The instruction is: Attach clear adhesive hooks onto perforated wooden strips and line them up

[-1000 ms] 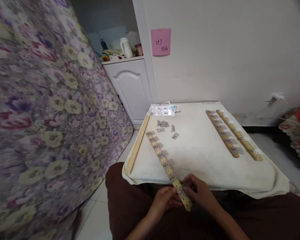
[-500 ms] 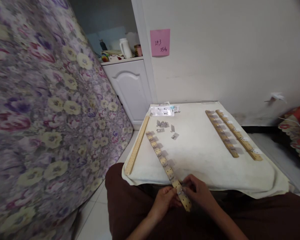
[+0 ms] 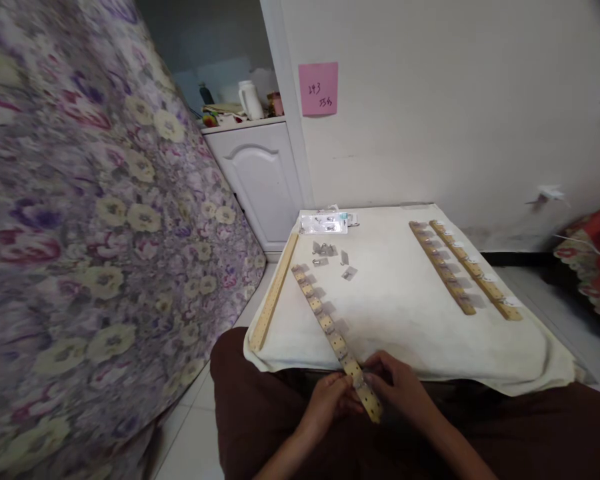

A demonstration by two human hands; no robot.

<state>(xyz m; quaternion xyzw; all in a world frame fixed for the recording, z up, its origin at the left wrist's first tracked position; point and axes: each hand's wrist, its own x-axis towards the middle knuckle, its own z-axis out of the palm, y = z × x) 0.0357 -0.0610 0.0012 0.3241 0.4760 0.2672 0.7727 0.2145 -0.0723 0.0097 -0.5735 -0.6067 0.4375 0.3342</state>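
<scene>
A pale wooden strip [image 3: 337, 343] with small dark holes slants from the tabletop down over the front edge towards my lap. Small metal fittings with clear flaps sit along it at intervals, the flaps sticking out to its right. My left hand [image 3: 327, 403] grips the strip near its lower end from the left, thumb on top. At the same spot my right hand [image 3: 393, 383] is closed at the strip's right edge, fingertips pinched beside a metal fitting. What lies between those fingertips is hidden. Several loose metal fittings with clear flaps [image 3: 349, 274] lie beyond the strip.
A bare wooden strip [image 3: 275, 293] lies along the table's left edge. Two strips with fittings, an inner one [image 3: 443, 267] and an outer one [image 3: 475, 269], lie at the right. A clear blister pack [image 3: 323, 223] rests at the back of the cloth-covered table [image 3: 390, 287].
The view has shifted very slightly. Both hands stay at the lower end of the strip, with no clear movement of the fittings.
</scene>
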